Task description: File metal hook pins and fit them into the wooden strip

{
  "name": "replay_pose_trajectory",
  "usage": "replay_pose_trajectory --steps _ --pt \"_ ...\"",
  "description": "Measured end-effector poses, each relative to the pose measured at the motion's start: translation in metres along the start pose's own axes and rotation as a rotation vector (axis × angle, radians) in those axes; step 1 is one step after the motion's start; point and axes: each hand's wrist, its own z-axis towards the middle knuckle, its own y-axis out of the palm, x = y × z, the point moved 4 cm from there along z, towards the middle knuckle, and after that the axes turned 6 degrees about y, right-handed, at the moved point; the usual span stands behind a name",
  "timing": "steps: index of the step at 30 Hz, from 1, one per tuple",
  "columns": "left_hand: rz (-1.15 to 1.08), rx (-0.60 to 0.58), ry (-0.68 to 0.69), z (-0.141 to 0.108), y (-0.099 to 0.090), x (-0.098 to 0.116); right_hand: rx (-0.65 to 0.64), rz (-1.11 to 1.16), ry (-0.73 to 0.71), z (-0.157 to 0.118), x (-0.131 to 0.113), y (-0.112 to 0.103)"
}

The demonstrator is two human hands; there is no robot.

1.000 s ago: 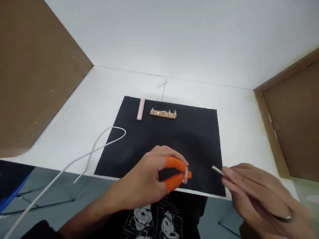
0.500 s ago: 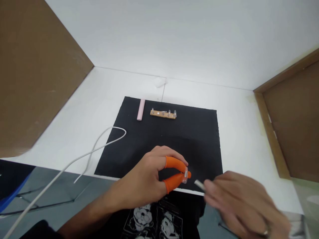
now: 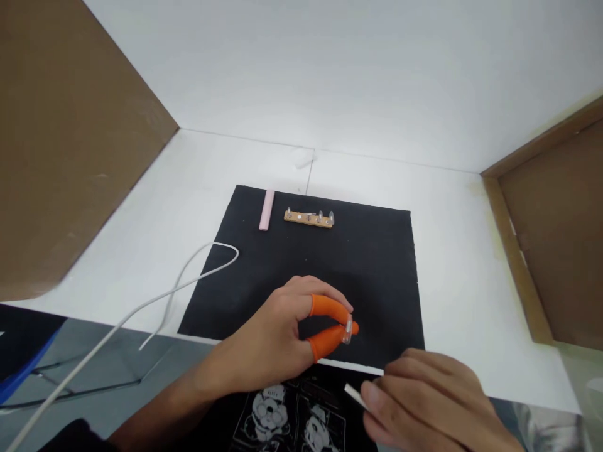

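While the left hand [image 3: 277, 336] pinches a small clear piece [image 3: 347, 329] between orange-covered fingertips above the black mat [image 3: 377, 270], the right hand [image 3: 424, 402] grips a thin pale tool [image 3: 355, 397] at the mat's near edge; beyond them, a pink bar [image 3: 266, 210] lies left of a studded strip [image 3: 308, 218] on the mat.

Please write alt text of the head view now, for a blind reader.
A left hand with orange finger covers pinches a small clear piece over a black mat; the right hand holds a thin pale tool. Behind lie a pink bar and a strip with clear pieces.
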Motion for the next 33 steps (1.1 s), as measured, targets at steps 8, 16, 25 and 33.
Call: replay_pose_trajectory --steps 8,16,25,33 --pt "0.489 0.276 0.133 0.035 -0.06 -0.076 0.318 -0.009 0.111 -0.004 0.054 0.016" --pt "0.684 0.142 -0.006 0.072 -0.106 -0.133 0.313 0.007 0.188 -0.016 0.079 0.047" --pt "0.735 0.1 -0.043 0.087 -0.106 -0.146 0.289 -0.037 0.326 -0.033 0.098 0.058" --pt "0.756 0.058 -0.029 0.089 -0.11 -0.145 0.272 -0.053 0.347 -0.032 0.101 0.063"
